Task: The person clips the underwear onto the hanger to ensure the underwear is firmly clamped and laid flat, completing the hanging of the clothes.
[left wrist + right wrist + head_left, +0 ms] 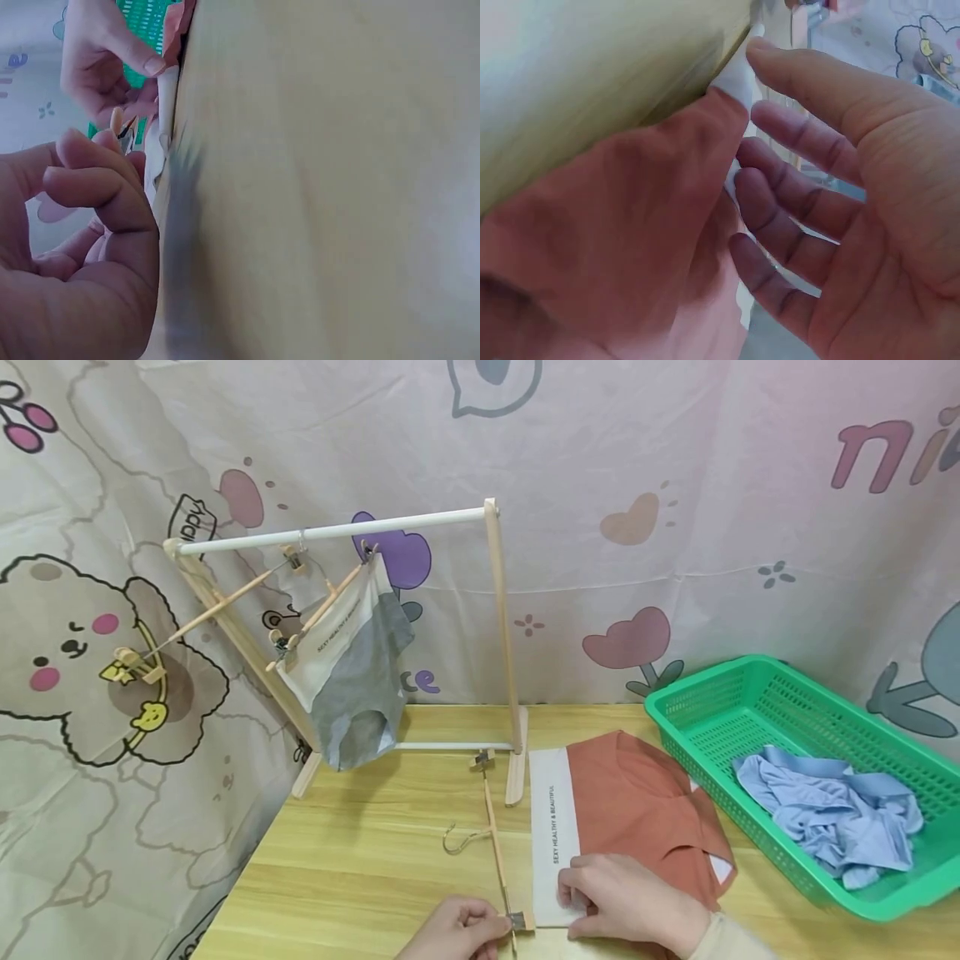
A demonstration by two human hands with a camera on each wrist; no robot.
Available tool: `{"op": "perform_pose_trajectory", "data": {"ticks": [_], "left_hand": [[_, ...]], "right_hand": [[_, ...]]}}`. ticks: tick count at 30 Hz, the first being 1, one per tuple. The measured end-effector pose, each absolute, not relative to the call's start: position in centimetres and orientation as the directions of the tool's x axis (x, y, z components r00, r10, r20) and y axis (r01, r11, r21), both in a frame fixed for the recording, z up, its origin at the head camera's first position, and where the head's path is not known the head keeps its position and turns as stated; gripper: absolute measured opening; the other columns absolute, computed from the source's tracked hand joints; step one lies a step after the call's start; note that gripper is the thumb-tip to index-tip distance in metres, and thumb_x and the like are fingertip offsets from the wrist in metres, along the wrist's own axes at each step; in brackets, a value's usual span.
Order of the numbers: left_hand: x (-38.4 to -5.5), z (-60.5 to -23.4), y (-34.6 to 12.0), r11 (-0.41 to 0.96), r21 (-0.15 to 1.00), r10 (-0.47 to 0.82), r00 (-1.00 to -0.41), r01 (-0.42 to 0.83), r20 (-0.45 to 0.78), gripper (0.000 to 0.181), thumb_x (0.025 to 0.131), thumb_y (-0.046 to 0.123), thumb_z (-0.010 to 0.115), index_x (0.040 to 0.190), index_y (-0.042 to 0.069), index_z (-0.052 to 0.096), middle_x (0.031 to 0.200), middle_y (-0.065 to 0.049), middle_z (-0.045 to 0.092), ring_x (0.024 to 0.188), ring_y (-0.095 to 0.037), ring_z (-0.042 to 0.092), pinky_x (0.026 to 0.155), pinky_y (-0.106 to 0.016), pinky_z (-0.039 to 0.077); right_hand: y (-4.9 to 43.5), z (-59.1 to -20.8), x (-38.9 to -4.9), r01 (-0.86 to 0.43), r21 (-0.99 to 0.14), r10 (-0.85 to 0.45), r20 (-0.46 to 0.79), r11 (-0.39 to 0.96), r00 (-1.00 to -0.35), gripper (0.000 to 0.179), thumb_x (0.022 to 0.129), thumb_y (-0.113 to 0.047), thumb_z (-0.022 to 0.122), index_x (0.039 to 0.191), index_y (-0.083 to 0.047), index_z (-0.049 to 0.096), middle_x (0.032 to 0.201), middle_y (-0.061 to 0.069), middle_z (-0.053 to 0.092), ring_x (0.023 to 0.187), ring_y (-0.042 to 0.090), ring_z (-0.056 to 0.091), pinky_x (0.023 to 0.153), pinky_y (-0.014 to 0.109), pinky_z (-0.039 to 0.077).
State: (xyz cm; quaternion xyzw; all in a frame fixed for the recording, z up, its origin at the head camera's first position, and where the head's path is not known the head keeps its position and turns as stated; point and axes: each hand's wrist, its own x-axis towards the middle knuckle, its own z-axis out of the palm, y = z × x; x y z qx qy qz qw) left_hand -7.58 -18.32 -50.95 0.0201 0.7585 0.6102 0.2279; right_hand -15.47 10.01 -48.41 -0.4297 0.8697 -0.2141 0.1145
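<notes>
In the head view, my left hand (457,931) pinches the near clip (519,920) of a wooden clip hanger (492,827) lying on the table, its metal hook pointing left. Just right of it lie rust-red underpants (630,802) with a white printed waistband (553,835). My right hand (633,902) rests at the near end of that waistband, fingers loosely bent, thumb at its edge. In the right wrist view the thumb touches the white band (736,75) and a gap shows between thumb and fingers. The left wrist view shows the left hand (90,232) with bent fingers; its clip is partly hidden.
A wooden rack (502,635) with a white bar stands at the back left. Grey underpants (360,668) hang from it on a clip hanger, beside another hanger (217,608). On the right, a green basket (705,743) holds crumpled light-blue cloth (840,818). A printed curtain hangs behind.
</notes>
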Motion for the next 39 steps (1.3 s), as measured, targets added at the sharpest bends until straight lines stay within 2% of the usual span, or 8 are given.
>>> {"op": "perform_pose_trajectory", "data": {"ticks": [4,11,18,21,25,34,39], "left_hand": [[-7.6,-50.5,-17.8,0.259,0.939,0.324,-0.896,-0.225,-0.304,0.041,0.101,0.027,0.071,0.086,-0.011,0.07,0.062,0.007,0.062,0.053,0.0,0.049,0.049,-0.015,0.036],[-7.4,-49.7,-18.5,0.274,0.942,0.327,-0.902,-0.194,-0.281,0.041,0.1,0.026,0.073,0.084,-0.012,0.069,0.061,0.008,0.06,0.052,0.001,0.048,0.049,-0.015,0.035],[-7.2,-50.8,-18.3,0.23,0.934,0.299,-0.893,-0.275,-0.336,0.04,0.099,0.021,0.073,0.089,-0.017,0.066,0.063,0.008,0.059,0.053,-0.001,0.048,0.049,-0.015,0.037],[-7.3,-51.1,-18.1,0.246,0.923,0.278,-0.89,-0.297,-0.361,0.039,0.098,0.022,0.073,0.087,-0.015,0.067,0.064,0.008,0.059,0.053,-0.003,0.048,0.049,-0.016,0.036],[-7.4,-51.1,-18.0,0.265,0.918,0.28,-0.888,-0.295,-0.365,0.038,0.099,0.023,0.072,0.087,-0.013,0.069,0.064,0.007,0.06,0.054,-0.003,0.048,0.05,-0.016,0.037],[-7.4,-50.9,-18.1,0.239,0.915,0.294,-0.873,-0.326,-0.388,0.04,0.102,0.024,0.071,0.091,-0.014,0.069,0.063,0.006,0.06,0.052,-0.003,0.046,0.049,-0.017,0.036],[-7.4,-51.0,-18.1,0.237,0.915,0.299,-0.871,-0.327,-0.389,0.041,0.102,0.025,0.07,0.092,-0.015,0.069,0.063,0.006,0.061,0.052,-0.003,0.047,0.049,-0.017,0.037]], "right_hand": [[9.2,-48.6,-15.3,-0.74,-0.409,-0.806,0.018,0.534,-0.591,0.03,0.08,-0.043,0.092,0.091,-0.03,0.068,0.077,-0.02,0.048,0.065,-0.004,0.038,0.059,0.017,0.037],[8.0,-49.5,-15.2,-0.789,-0.367,-0.835,0.053,0.493,-0.547,0.027,0.078,-0.035,0.091,0.085,-0.029,0.066,0.075,-0.021,0.044,0.065,-0.005,0.035,0.058,0.015,0.034],[7.7,-49.9,-15.1,-0.798,-0.39,-0.837,0.109,0.46,-0.535,0.02,0.088,-0.023,0.086,0.082,-0.029,0.067,0.074,-0.021,0.047,0.065,-0.008,0.037,0.059,0.012,0.035],[8.2,-49.8,-15.2,-0.79,-0.418,-0.832,0.128,0.449,-0.54,0.022,0.091,-0.019,0.083,0.081,-0.029,0.066,0.074,-0.022,0.046,0.065,-0.009,0.038,0.059,0.012,0.036],[9.4,-49.1,-15.3,-0.771,-0.445,-0.815,0.139,0.456,-0.562,0.027,0.092,-0.021,0.083,0.079,-0.03,0.062,0.073,-0.022,0.044,0.065,-0.009,0.038,0.058,0.012,0.037],[11.2,-48.4,-15.9,-0.739,-0.465,-0.792,0.123,0.487,-0.599,0.033,0.086,-0.018,0.083,0.073,-0.03,0.055,0.069,-0.022,0.044,0.063,-0.01,0.039,0.056,0.014,0.035],[10.6,-48.6,-15.7,-0.737,-0.454,-0.79,0.107,0.501,-0.603,0.032,0.087,-0.022,0.083,0.078,-0.029,0.054,0.071,-0.022,0.042,0.064,-0.008,0.038,0.056,0.016,0.034]]}}
